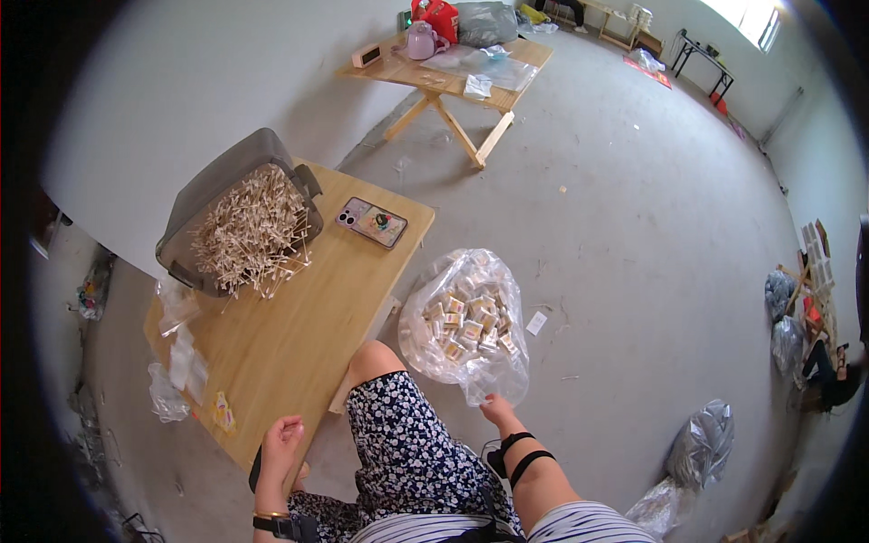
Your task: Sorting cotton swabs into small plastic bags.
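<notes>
My right hand is closed on the rim of a clear plastic bag standing on the floor to the right of the table. Inside the bag lie many small packs with white and yellowish sides. Over the near edge of the wooden table is my left hand, its fingers curled together with nothing visible in them. A grey plastic bin lies tipped on the table, and a heap of cotton swabs spills from its mouth.
A phone lies near the table's far right corner. Clear plastic bags and a small yellow wrapper are at its left edge. Farther off, a second table holds bags and a pink kettle-like jug. Grey bags lie at right.
</notes>
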